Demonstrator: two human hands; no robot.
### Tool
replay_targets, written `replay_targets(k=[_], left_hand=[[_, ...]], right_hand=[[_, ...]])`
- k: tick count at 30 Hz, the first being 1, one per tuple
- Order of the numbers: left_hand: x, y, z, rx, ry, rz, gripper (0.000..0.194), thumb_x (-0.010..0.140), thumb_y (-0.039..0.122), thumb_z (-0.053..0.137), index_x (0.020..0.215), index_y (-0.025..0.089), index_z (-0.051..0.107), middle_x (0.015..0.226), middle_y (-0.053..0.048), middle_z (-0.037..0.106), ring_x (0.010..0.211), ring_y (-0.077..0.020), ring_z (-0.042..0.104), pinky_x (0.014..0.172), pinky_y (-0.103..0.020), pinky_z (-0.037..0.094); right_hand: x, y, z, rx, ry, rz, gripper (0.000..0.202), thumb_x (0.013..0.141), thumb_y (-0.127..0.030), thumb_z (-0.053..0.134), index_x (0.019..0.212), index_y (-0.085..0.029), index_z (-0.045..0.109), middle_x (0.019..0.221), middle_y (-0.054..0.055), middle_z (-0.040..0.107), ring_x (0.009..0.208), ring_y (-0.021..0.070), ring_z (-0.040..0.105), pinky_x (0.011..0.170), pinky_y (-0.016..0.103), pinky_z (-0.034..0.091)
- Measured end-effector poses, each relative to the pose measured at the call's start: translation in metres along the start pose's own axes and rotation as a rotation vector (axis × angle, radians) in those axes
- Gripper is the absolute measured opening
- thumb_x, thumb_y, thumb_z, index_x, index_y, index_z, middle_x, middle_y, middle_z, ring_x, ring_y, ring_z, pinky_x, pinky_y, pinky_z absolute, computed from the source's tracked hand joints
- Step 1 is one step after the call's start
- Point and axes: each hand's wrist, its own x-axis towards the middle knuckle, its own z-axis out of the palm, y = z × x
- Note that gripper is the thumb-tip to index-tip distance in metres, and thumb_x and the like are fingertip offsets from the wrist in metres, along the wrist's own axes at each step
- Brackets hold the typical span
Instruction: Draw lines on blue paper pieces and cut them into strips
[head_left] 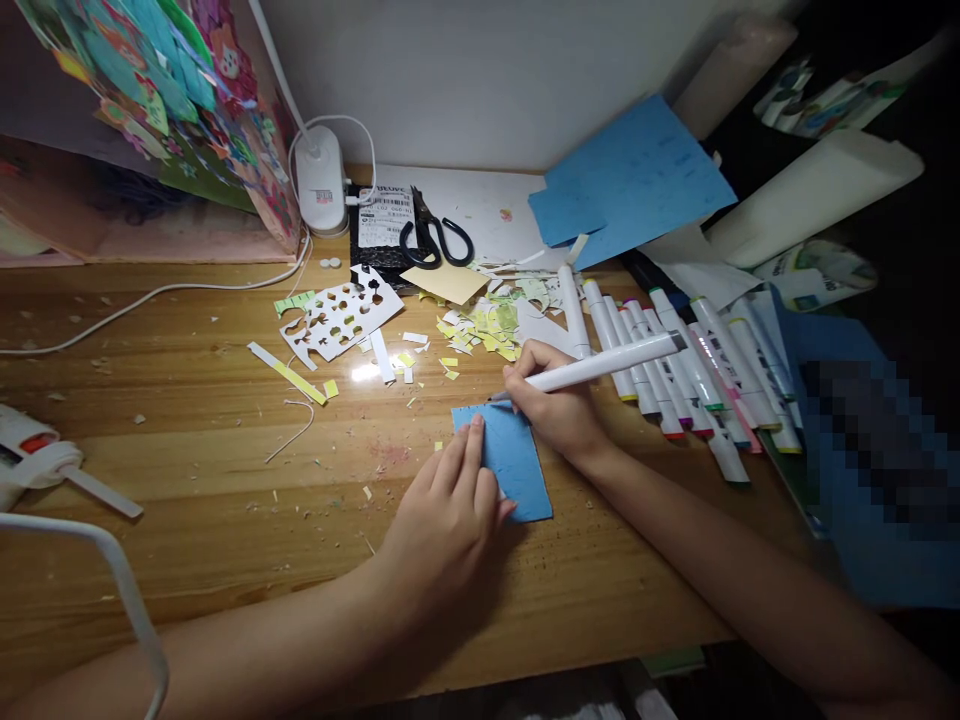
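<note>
My right hand (pixel 559 405) is closed round a white marker (pixel 607 365) with a dark grey end. The marker's tip meets the top edge of a small blue rectangle of paper (pixel 525 465) on the table. On the left part of that paper, my left hand (pixel 450 500) lies with index and middle fingers stretched out, pressing it down. Its other fingers are bent, and a bit of something white shows by the thumb. Faint dark marks run along the paper's top edge.
Paper scraps (pixel 487 325) lie beyond my hands, with black-handled scissors (pixel 431 240) behind them. Several markers (pixel 667 365) are spread at the right. A larger blue sheet (pixel 637 180) leans at the back. At the left are a white power strip (pixel 321 180) and cable.
</note>
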Motion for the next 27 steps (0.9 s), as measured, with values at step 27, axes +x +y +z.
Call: replay_targets(k=[27], left_hand=[[0.007, -0.008, -0.003, -0.079, -0.078, -0.017, 0.021, 0.091, 0.025, 0.047, 0.077, 0.014, 0.057, 0.133, -0.02, 0.05, 0.097, -0.0297, 0.058, 0.074, -0.041, 0.047]], right_hand=[[-0.006, 0.008, -0.011, -0.108, -0.073, -0.041, 0.029, 0.082, -0.028, 0.061, 0.061, -0.02, 0.042, 0.055, -0.006, 0.042, 0.051, 0.0087, 0.038, 0.049, 0.022, 0.031]])
